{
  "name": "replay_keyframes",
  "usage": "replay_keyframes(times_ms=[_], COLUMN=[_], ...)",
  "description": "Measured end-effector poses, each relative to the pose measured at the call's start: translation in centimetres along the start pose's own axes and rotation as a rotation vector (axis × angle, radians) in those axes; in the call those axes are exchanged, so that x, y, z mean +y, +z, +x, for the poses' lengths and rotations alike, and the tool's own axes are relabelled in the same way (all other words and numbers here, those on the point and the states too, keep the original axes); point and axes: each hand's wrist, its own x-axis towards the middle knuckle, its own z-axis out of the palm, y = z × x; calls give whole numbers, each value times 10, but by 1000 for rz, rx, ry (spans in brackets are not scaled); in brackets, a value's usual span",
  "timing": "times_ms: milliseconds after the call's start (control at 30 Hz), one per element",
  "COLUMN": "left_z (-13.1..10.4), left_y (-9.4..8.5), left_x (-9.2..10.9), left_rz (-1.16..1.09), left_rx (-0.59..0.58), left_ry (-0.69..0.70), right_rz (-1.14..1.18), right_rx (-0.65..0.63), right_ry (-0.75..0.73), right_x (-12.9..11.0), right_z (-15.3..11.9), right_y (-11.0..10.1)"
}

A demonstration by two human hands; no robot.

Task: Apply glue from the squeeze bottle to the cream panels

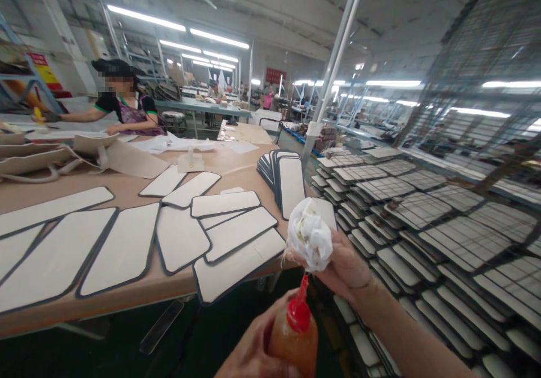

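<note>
My left hand (257, 338) is wrapped round a squeeze bottle (301, 347) of amber liquid with a red nozzle cap (299, 310). The bottle stands upright, its tip pointing up. Just above that tip, my right hand (349, 262) grips a crumpled white cloth (310, 234) with yellowish stains on it. Whether the tip touches the cloth's underside I cannot tell. Beyond the cloth lies a fanned stack of pale panels (291, 181) with dark edges. More such panels (239, 262) are spread over the near side of the table to the left of my hands.
The brown table (173, 285) runs leftward, with beige pieces (131, 158) farther back. Across it a person (131, 105) works with a yellow object. On the right, wire racks (422, 220) hold many similar panels in layers. A metal post (333, 57) rises behind the table.
</note>
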Motion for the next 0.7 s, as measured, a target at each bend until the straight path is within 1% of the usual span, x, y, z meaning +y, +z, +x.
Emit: replay_keyframes(times_ms=[67, 100, 167, 233, 267, 333, 367, 433, 500, 600, 700], left_z=[-2, -2, -1, 1, 2, 5, 5, 7, 7, 8, 9], left_y=[-9, -14, -25, -34, -37, -40, -40, -37, -34, -31, -30], left_x=[-3, -7, -18, -29, -34, -38, -38, -34, -28, -24, -26], left_rz=[70, 136, 298, 391, 383, 286, 237, 195, 203, 237, 282], left_rx=[44, 92, 242, 370, 393, 373, 362, 379, 411, 432, 456], left_ry=[36, 61, 113, 150, 164, 185, 196, 213, 222, 233, 243], right_rz=[-97, -119, -148, -205, -239, -288, -301, -327, -361, -421, -569], right_rx=[-35, -46, -46, 4, 46, 137, 169, 200, 209, 210, 219], right_ry=[16, 17, -14, -110, -167, -254, -262, -233, -202, -194, -224], right_x=[-8, -12, -23, -34, -39, -44, -43, -33, -17, 8, 24], right_z=[2, 2, 1, 0, -1, -2, -2, -2, -4, -10, -17], right_y=[1, 2, 1, -1, -3, -9, -13, -23, -33, -46, -50])
